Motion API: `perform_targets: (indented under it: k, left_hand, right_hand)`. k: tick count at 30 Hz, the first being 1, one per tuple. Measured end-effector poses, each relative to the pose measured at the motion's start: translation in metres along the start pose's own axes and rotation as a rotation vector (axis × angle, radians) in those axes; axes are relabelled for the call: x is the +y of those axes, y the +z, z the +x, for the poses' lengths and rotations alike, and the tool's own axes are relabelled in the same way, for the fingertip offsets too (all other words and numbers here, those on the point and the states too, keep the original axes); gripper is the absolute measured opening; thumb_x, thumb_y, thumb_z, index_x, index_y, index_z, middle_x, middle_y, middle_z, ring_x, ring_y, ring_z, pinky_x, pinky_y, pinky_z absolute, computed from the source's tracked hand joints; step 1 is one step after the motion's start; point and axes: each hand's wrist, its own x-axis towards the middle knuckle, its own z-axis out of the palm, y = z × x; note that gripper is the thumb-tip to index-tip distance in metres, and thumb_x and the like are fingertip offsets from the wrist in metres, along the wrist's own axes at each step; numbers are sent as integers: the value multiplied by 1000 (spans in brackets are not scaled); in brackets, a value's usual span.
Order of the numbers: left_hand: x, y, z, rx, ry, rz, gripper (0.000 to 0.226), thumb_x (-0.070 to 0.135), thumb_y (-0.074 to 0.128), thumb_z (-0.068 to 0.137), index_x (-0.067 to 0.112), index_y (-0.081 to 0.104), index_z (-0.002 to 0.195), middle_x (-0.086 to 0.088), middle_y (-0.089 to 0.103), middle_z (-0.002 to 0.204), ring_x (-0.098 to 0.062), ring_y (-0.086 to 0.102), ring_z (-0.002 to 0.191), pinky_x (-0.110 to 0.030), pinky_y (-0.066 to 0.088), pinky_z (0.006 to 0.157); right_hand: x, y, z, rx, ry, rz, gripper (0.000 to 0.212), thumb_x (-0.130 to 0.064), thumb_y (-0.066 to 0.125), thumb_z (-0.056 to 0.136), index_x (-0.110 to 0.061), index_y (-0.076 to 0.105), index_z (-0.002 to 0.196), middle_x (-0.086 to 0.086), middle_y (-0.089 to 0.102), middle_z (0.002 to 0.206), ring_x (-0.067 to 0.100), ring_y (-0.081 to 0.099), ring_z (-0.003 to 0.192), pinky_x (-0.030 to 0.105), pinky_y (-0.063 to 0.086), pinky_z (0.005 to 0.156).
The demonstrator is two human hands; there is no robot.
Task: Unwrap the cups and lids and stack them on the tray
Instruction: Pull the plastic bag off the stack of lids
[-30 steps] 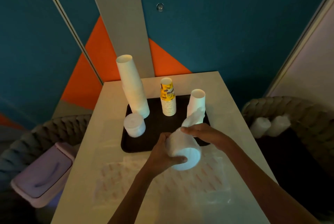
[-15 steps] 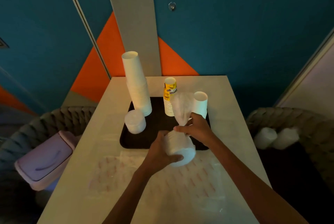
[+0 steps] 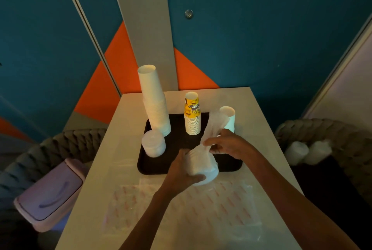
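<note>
White lid stack in clear plastic wrap point(image 3: 203, 166), head view: at near edge of black rectangular tray point(image 3: 181, 149), on beige table point(image 3: 128, 128). Tray centre bare. Tall white cup stack point(image 3: 155, 104), yellow printed cup stack point(image 3: 192, 114) and short white cup stack point(image 3: 229, 118) stand along far side. Left hand point(image 3: 181, 171) curled round lid stack. Right hand point(image 3: 227, 145) pinches wrap's twisted neck, loose end standing upward.

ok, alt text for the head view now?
Left hand grips a wrapped white stack over the near edge of a black tray while the right hand pinches its plastic wrapper upward. On the tray stand a tall white cup stack, a yellow cup stack, a short white cup stack and a lid stack.
</note>
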Motion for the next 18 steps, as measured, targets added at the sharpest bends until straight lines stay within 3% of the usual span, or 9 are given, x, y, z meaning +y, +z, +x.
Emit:
perform_targets:
  k: [4,6,10,13,16,18]
  left_hand:
    - [-8,-10,6,-13,32,-8,84,33,83,68,20,30,132,15,37,118,-3,37,111,-21,40,92]
    - [-15,-14,6,-6,24,-7,83,34,83,68,20,31,132,15,37,117,-4,38,112,-23,38,94]
    - [-28,-28,9,29,0,-44,83,36,83,68,17,32,132,12,41,116,-5,41,109,-24,40,95]
    - [-39,-41,14,26,-6,-37,84,36,84,66,15,34,131,9,43,115,-8,43,110,-26,41,96]
    - [-52,-51,14,-16,-63,-21,87,36,84,66,16,32,133,8,42,116,-11,44,112,-26,40,94]
    - [-57,-55,13,-18,-81,-28,86,35,84,67,14,33,132,6,44,115,-12,46,108,-26,44,89]
  right_hand:
    - [-2,16,1,41,-14,-78,28,2,71,78,-13,51,92,9,58,97,21,58,92,31,55,79]
    - [-13,16,0,43,-60,-36,24,4,68,79,-11,57,93,10,62,96,21,60,90,26,55,70]
    - [-41,5,-7,35,-157,132,15,6,63,81,-7,58,84,5,58,69,11,56,62,18,49,53]
    - [-48,1,-6,69,-251,412,27,8,57,85,-13,49,71,0,51,56,6,49,47,15,44,47]
    - [-49,2,-3,127,-359,637,28,6,51,89,-15,45,71,-4,54,56,5,50,49,15,45,49]
    - [-45,3,-1,190,-403,592,21,-2,53,91,-15,48,75,-3,56,62,9,53,57,19,48,56]
